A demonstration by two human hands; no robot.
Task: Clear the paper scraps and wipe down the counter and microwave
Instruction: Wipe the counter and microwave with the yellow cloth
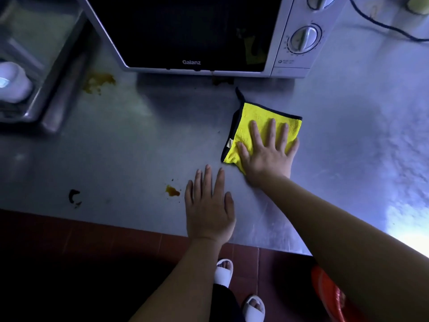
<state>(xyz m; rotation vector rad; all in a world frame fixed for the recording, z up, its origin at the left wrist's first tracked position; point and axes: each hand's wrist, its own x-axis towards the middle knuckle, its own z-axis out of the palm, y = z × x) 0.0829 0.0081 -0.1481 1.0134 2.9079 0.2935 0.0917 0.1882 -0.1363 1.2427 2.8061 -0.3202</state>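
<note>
Broad grey stainless-steel bench (348,147), viewed from above, dull and streaked. At its far edge, silver microwave oven with a dark glass door (185,31) and round dials, set squarely on the steel. Just in front of it, right of centre, folded yellow microfibre cloth with black edging (255,115), flat on the bench.

Right hand (267,156) pressed down on the cloth, palm flat, fingers straight and spread. Left hand (209,212) laid bare on the bench near the front edge, palm down, fingers straight and slightly apart, nothing in it.

Large orange-brown smear (99,83) left of the microwave, well apart from the cloth. Smaller orange-brown spot (172,191) just beside the left hand's little finger. Small dark curled mark (74,197) further left; scrap or stain, could not tell. No plain paper scraps in view.

Judged as the bench-wiping step. Best done with a flat palm and even weight, so that the whole cloth face met the steel. Overlapping passes leftward toward the two orange marks; firmer pressure and a short rub over any dried residue. Cloth turned to a clean face before the microwave door, to avoid smearing the glass.
</note>
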